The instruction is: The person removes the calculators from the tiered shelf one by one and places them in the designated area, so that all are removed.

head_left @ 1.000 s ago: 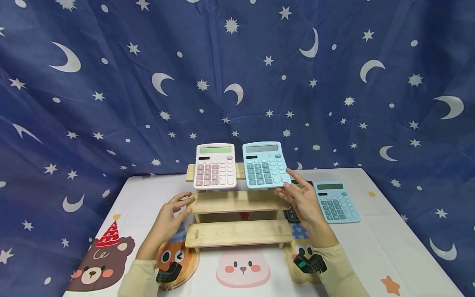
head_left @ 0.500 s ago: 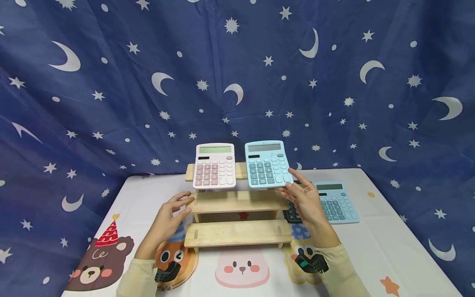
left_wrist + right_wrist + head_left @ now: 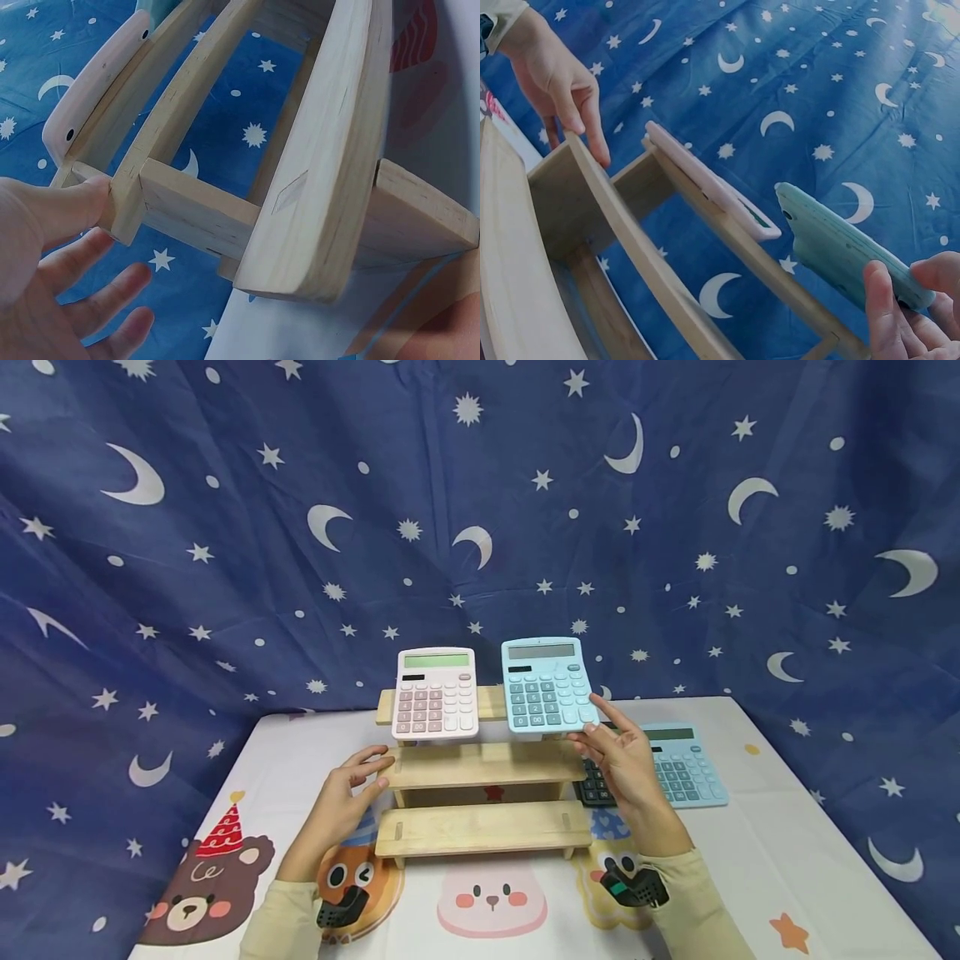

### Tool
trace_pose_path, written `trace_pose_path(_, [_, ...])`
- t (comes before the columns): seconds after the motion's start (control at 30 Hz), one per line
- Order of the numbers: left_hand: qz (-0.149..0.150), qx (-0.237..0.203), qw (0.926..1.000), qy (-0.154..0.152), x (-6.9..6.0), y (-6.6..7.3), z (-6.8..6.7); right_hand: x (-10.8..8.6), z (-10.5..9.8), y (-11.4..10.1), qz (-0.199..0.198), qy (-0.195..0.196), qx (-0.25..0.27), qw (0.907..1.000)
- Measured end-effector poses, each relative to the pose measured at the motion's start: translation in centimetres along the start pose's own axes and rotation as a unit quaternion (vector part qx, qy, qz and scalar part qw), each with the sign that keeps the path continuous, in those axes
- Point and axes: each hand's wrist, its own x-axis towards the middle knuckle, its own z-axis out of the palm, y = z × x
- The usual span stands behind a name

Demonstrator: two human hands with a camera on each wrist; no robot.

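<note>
A light blue calculator (image 3: 549, 685) is held by its lower right corner, pinched between the thumb and fingers of my right hand (image 3: 626, 768). In the right wrist view that calculator (image 3: 840, 240) appears tilted and apart from the top shelf. My left hand (image 3: 341, 802) grips the left end of the middle tier of a three-tier wooden stand (image 3: 483, 831), thumb on one side and index finger on the other. A pink-and-white calculator (image 3: 435, 693) leans on the top tier, left of the blue one.
Right of the stand, a second light blue calculator (image 3: 686, 768) lies on the white cartoon-print tablecloth (image 3: 787, 827). Beside it is a black calculator (image 3: 595, 789), partly hidden by my right hand. A blue star-and-moon curtain (image 3: 480, 510) hangs behind the table.
My right hand has moved the blue calculator slightly right and up, widening the gap from the pink one. The left hand stays on the stand.
</note>
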Motion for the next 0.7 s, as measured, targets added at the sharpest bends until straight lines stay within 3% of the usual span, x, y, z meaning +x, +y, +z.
trace_pose_path(0.23, [0.000, 0.003, 1.0000, -0.001, -0.1, -0.2, 0.2, -0.2, -0.3, -0.2, -0.006, 0.003, 0.007, 1.0000])
trace_pose_path(0.7, [0.000, -0.009, 1.0000, -0.002, 0.1, -0.1, 0.1, -0.9, -1.2, -1.0, -0.008, -0.003, -0.033, 0.9994])
